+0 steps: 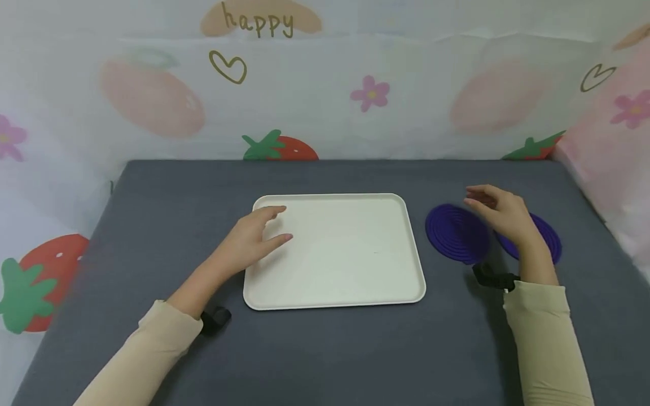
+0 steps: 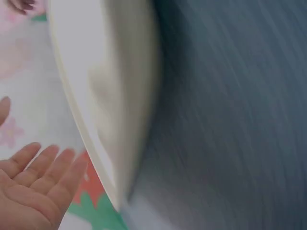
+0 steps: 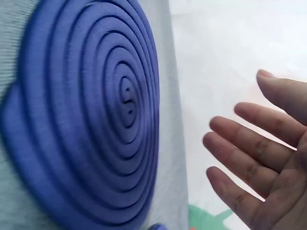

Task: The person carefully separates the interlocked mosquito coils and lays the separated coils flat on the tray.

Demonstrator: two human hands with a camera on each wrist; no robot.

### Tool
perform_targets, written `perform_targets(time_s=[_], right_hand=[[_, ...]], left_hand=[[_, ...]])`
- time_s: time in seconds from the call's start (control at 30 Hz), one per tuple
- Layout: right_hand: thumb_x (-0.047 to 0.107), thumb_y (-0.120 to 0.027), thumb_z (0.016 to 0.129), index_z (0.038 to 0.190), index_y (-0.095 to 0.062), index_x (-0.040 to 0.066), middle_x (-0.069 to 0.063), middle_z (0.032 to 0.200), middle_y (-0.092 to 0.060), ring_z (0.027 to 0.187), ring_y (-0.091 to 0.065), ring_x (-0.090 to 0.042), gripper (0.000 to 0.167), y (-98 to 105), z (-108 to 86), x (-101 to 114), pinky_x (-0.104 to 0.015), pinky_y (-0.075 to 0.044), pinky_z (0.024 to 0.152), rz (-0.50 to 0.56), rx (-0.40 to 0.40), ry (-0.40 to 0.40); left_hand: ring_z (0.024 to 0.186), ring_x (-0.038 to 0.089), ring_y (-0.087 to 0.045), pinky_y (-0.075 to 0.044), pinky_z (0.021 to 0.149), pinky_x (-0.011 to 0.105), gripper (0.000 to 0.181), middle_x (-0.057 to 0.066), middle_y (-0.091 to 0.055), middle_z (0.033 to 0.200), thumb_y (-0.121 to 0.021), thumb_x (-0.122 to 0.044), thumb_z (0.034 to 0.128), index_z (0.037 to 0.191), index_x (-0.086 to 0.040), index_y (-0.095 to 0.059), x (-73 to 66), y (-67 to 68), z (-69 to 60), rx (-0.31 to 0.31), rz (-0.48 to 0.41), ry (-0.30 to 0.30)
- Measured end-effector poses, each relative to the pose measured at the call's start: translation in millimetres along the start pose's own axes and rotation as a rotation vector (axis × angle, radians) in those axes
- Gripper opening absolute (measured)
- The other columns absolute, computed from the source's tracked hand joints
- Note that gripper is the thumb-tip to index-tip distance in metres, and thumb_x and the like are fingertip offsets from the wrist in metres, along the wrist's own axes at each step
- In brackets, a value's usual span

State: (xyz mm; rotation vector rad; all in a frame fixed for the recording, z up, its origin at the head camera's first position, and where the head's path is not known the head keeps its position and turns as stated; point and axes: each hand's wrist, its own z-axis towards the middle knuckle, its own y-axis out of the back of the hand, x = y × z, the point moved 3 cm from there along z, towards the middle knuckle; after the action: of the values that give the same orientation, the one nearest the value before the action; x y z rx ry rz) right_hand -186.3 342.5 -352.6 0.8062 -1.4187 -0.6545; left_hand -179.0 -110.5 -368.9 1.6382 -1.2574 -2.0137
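A cream rectangular tray [image 1: 335, 254] lies flat on the dark grey table. Over its left edge hovers my left hand [image 1: 249, 239], fingers and thumb spread with nothing between them; the left wrist view shows its fingers extended beside the blurred tray [image 2: 105, 86]. To the right of the tray lie two round dark blue mats with concentric ridges, a left one [image 1: 454, 234] and a right one [image 1: 548, 237]. My right hand [image 1: 503, 214] is above them, partly hiding the right mat. A ridged blue mat [image 3: 96, 120] fills the left of the right wrist view, apart from the loosely extended fingers.
The dark grey cloth-covered table [image 1: 325, 355] reaches back to a pale curtain [image 1: 416, 45] printed with strawberries, flowers and the word "happy". Black camera mounts sit on the left wrist [image 1: 215, 320] and the right wrist [image 1: 492, 278].
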Motion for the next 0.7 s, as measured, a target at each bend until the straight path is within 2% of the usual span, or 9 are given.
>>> perform_targets(time_s=[0.13,0.27,0.4,0.53,0.63,0.7], right_hand=[[0.035,-0.048,0.099,0.134,-0.047,-0.003,-0.028,0.128,-0.052,0.112,-0.049,-0.045,0.052,-4,-10.7,-9,-0.059,-0.041,0.088,0.048,-0.006,-0.001],[0.033,-0.049,0.099,0.132,-0.048,-0.004,-0.028,0.127,-0.052,0.112,-0.049,-0.043,0.050,-6,-20.4,-20,-0.058,-0.040,0.090,0.084,-0.003,-0.026],[0.034,-0.048,0.099,0.132,-0.050,-0.003,-0.027,0.128,-0.052,0.115,-0.046,-0.038,0.049,-8,-28.7,-29,-0.057,-0.038,0.093,0.129,0.033,-0.069],[0.036,-0.049,0.098,0.131,-0.052,-0.002,-0.021,0.128,-0.053,0.113,-0.048,-0.020,0.050,-9,-32.5,-36,-0.050,-0.039,0.094,0.168,0.028,-0.100],[0.037,-0.050,0.098,0.130,-0.052,-0.002,-0.008,0.123,-0.057,0.105,-0.047,-0.002,0.051,-11,-32.6,-40,-0.039,-0.041,0.093,0.203,-0.003,-0.118],[0.036,-0.051,0.097,0.131,-0.051,-0.003,0.002,0.117,-0.057,0.101,-0.046,0.005,0.052,-12,-32.1,-43,-0.031,-0.041,0.089,0.228,-0.016,-0.121]], left_hand=[[0.118,0.027,-0.053,-0.048,0.095,0.039,0.050,0.013,-0.053,0.132,-0.066,-0.019,0.0899,0.133,-0.001,-0.048,-16.9,-19.6,-0.6,0.037,-0.200,0.013],[0.112,0.024,-0.058,-0.051,0.089,0.036,0.047,0.011,-0.058,0.126,-0.067,-0.017,0.0883,0.130,-0.003,-0.051,-35.5,-41.7,-2.6,0.124,-0.309,0.027],[0.110,0.024,-0.059,-0.051,0.088,0.034,0.044,0.012,-0.060,0.123,-0.068,-0.014,0.0877,0.128,-0.002,-0.053,-52.2,-64.0,-5.0,0.212,-0.443,0.017],[0.108,0.023,-0.060,-0.052,0.086,0.029,0.042,0.015,-0.059,0.123,-0.065,-0.011,0.0895,0.127,0.002,-0.052,-68.4,-87.1,-5.0,0.297,-0.614,0.022],[0.107,0.023,-0.060,-0.053,0.085,0.029,0.040,0.018,-0.058,0.123,-0.062,-0.008,0.0911,0.127,0.005,-0.050,-82.6,-105.8,-2.7,0.372,-0.746,0.042],[0.108,0.023,-0.060,-0.053,0.086,0.029,0.039,0.019,-0.058,0.124,-0.059,-0.007,0.0920,0.127,0.006,-0.050,-92.6,-118.3,-0.5,0.415,-0.831,0.059]])
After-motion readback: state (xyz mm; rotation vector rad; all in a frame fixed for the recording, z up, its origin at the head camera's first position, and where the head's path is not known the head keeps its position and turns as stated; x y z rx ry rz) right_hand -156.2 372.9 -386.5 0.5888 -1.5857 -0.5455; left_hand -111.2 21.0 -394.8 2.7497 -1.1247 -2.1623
